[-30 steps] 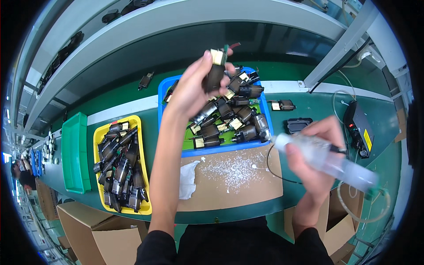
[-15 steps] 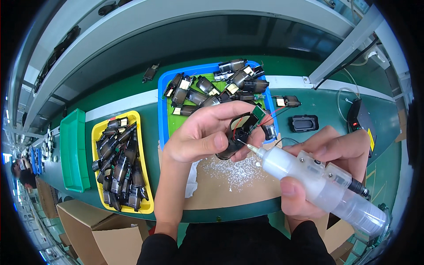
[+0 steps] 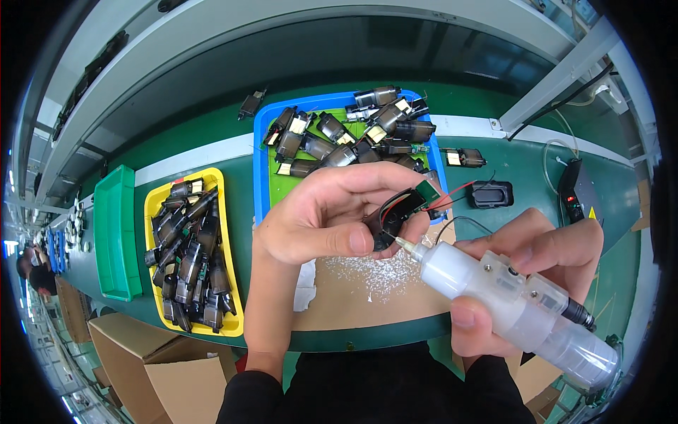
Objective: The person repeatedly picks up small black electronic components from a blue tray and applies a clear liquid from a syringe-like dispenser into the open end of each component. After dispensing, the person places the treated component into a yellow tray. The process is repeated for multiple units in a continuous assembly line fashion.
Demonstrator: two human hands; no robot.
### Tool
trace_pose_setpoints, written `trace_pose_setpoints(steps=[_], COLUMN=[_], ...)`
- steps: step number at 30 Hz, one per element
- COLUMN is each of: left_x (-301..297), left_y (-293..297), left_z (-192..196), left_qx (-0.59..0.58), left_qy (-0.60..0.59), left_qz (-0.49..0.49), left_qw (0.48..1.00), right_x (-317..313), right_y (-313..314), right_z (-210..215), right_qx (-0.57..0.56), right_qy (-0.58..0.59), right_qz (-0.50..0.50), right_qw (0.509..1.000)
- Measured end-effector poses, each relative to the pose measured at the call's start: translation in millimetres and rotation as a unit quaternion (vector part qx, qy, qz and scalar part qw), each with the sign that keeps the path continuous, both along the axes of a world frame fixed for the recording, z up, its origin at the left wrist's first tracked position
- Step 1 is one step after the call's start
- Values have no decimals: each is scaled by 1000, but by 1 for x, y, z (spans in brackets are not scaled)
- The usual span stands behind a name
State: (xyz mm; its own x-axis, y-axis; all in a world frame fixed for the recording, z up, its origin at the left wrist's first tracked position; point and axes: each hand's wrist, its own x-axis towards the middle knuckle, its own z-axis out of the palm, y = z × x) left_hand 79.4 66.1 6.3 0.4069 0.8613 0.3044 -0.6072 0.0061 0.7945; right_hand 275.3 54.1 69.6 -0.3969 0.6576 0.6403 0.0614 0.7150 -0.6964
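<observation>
Left hand (image 3: 328, 215) around black part (image 3: 387, 219), translucent dispenser (image 3: 508, 304) nozzle against it.

Two bare hands meeting above the lap

The left hand (image 3: 332, 212) is raised from a dark sleeve, fingers curled and thumb pressed inward in a pinch; the right hand (image 3: 526, 272) sits just beside it, fist wrapped closed, knuckles up, thumb underneath.
</observation>
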Motion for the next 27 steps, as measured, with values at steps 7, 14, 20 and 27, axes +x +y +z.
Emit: trace_pose_setpoints(steps=[7,14,20,27], left_x=[-2,-12,0,-11], left_y=[3,11,1,12], left_z=[-3,-9,-2,-7], left_qx=[51,127,48,157], left_qy=[-25,-23,-34,-37], left_qz=[-28,-112,-14,-131], left_qw=[998,985,998,978], right_x=[2,4,5,4], right_y=[-2,-4,-2,-6], right_z=[8,12,14,16], right_qx=[-7,-4,-11,-17], right_qy=[-52,-80,-82,-92], right_qz=[39,57,70,58], right_qw=[998,995,994,994])
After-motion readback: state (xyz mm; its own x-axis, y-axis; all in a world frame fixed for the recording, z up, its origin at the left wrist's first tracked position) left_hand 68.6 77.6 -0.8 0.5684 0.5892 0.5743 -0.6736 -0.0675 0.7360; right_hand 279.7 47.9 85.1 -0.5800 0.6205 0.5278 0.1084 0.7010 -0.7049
